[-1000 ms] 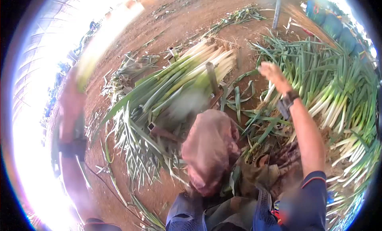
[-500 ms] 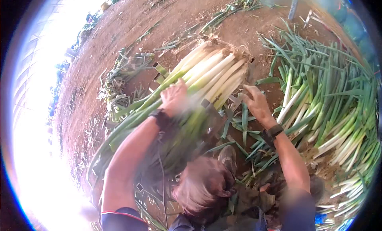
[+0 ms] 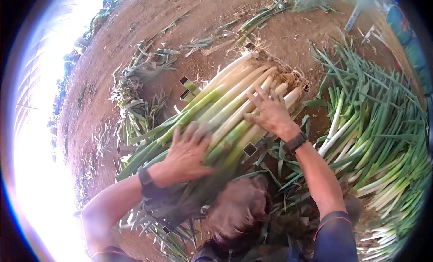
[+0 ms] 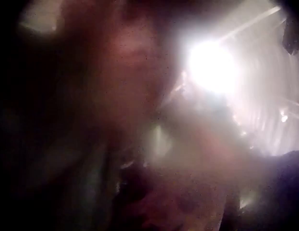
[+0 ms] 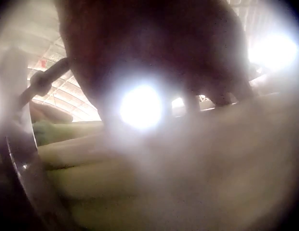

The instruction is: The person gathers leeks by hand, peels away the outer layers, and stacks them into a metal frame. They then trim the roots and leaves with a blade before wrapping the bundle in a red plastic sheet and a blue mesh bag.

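A thick bundle of leeks point(image 3: 230, 104) lies between square metal posts in the head view, white stems and roots toward the far right. Spread across the green part is my left hand point(image 3: 187, 151), fingers straight. My right hand point(image 3: 270, 113) rests on the white stems near the roots, its fingers extended and apart. In the right wrist view the pale leek stalks point(image 5: 91, 180) run below the dark underside of that hand point(image 5: 154, 48). The left wrist view is dark and blurred.
A square post end point(image 3: 249, 149) rises beside the bundle, with another post point(image 3: 189, 85) across from it. On the right lies a large heap of leeks point(image 3: 374, 113). Leaf scraps point(image 3: 140, 86) litter the soil at left. A person's head point(image 3: 239, 208) shows low in the view.
My left hand first swung in from the far left with a blurred leek, which it has let go. My right hand has moved from beside the heap onto the bundle's white stems.
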Tool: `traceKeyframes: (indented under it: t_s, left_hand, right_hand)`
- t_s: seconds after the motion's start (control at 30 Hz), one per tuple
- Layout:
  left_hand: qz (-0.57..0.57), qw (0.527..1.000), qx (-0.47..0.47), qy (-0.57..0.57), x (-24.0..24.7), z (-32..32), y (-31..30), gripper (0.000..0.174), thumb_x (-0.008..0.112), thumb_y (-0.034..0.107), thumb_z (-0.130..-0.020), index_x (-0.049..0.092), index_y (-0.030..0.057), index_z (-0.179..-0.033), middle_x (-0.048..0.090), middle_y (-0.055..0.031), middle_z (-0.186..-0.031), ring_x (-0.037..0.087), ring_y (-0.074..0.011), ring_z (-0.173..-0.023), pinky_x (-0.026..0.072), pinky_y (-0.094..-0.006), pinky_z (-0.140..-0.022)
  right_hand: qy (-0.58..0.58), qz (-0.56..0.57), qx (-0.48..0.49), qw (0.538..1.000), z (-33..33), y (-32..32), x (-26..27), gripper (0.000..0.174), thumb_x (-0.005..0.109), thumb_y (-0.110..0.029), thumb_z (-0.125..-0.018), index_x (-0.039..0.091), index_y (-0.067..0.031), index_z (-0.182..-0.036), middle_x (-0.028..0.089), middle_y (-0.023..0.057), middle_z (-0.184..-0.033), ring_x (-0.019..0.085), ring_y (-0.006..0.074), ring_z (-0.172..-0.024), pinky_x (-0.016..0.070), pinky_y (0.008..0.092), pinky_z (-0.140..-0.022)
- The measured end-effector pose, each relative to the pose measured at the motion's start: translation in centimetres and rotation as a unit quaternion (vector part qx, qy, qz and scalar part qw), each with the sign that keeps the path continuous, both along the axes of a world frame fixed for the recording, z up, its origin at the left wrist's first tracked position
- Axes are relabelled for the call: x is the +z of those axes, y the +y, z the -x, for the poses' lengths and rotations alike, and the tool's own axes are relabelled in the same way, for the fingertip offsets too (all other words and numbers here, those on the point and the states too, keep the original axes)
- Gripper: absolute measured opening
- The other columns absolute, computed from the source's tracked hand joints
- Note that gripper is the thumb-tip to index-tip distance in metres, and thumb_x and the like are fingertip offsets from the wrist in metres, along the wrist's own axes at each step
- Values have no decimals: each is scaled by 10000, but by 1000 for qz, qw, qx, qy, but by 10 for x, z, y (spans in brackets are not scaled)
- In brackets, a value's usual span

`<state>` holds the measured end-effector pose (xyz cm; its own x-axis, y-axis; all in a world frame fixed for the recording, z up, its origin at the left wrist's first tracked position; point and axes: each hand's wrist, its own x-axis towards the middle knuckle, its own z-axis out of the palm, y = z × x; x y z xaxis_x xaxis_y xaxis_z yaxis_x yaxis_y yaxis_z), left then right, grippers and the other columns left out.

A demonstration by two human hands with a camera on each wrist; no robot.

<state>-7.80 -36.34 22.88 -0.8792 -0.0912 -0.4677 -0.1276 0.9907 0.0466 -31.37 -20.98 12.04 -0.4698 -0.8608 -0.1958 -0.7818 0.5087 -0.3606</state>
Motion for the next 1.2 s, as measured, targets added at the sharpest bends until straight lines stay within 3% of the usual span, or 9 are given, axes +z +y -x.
traceKeyframes:
  t_s: [0.07,0.27,0.4,0.63,0.7,0.8,0.9,1.03,1.2]
  left_hand:
    - [2,999,47,6,-6,-12,-16,1021,706,603,-714,345,49,-1492,167,-252,-1583,97,-442,-1478,56,-622,-1179]
    - [-26,997,60,42,-36,-25,-10,996,648,662,-739,365,83,-1498,185,-252,-1574,119,-444,-1472,-6,-615,-1182]
    - [-21,997,57,54,-29,-27,-11,998,663,658,-737,353,108,-1510,158,-229,-1591,110,-425,-1479,-20,-599,-1183]
    - [17,999,42,19,-31,-18,-11,1049,667,672,-709,318,111,-1524,156,-233,-1592,103,-430,-1478,-7,-581,-1184]
    - [41,998,26,39,-34,-20,-13,1044,655,670,-711,318,103,-1520,162,-231,-1591,119,-427,-1475,11,-583,-1184]
    - [52,997,14,48,-32,-17,-3,1027,636,658,-723,321,79,-1512,181,-227,-1586,142,-425,-1469,24,-577,-1188]
    - [45,997,20,52,-29,-14,0,1010,618,651,-737,327,61,-1503,195,-228,-1580,154,-425,-1465,24,-576,-1188]
    - [61,997,25,41,-28,-15,1,1006,585,675,-751,338,35,-1486,200,-230,-1576,153,-419,-1468,26,-575,-1188]
    - [66,997,23,36,-29,-13,2,1033,524,749,-775,335,22,-1483,203,-237,-1573,158,-428,-1465,29,-578,-1188]
  right_hand:
    - [-12,-3,-11,1000,-2,-4,0,869,321,-815,-859,280,-290,-1551,174,76,-1633,148,458,-1469,87,566,-1211]
    - [-20,-18,1,1000,-3,3,-5,914,356,-825,-836,267,-269,-1556,243,85,-1612,172,433,-1470,121,547,-1213]
    - [4,59,13,998,-1,-6,-1,842,525,-733,-834,487,-138,-1428,411,144,-1507,412,401,-1353,300,551,-1129]
    - [-4,122,-93,988,-13,-10,-5,501,695,-315,-869,598,-46,-1281,534,168,-1380,440,317,-1323,305,505,-1120]
    - [-42,384,-121,915,-12,3,-33,438,650,-137,-861,585,-68,-1289,597,169,-1278,522,323,-1217,371,456,-1087]
    - [44,479,-236,845,-13,71,-68,370,684,-156,-841,626,-37,-1187,633,194,-1192,598,340,-1122,442,432,-1012]
    - [89,268,-397,873,-2,157,-143,472,644,-125,-809,534,-6,-1253,611,183,-1174,579,355,-1114,453,481,-965]
    - [117,1,-604,788,21,246,-191,700,687,-293,-809,428,27,-1375,558,207,-1240,534,374,-1171,405,503,-1017]
    - [149,-17,-546,825,63,245,-211,909,745,-287,-801,246,23,-1494,523,241,-1252,518,390,-1176,407,473,-1021]
